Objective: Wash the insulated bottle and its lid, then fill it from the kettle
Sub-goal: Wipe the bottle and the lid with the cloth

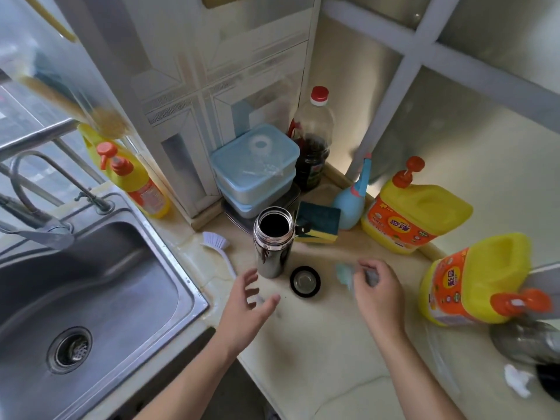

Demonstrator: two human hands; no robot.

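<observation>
Bright, soft daylight — wide-angle bending at edges, both hands motion-blurred.

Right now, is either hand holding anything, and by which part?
The right hand grips a blurred pale-blue thing, which part unclear; the left hand holds nothing.

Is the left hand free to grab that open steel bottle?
Probably yes. The left hand is open and empty, just short of the insulated bottle, with only bare counter between them. The lid and brush lie off to either side. The right hand grips a blurred pale blue thing.
</observation>
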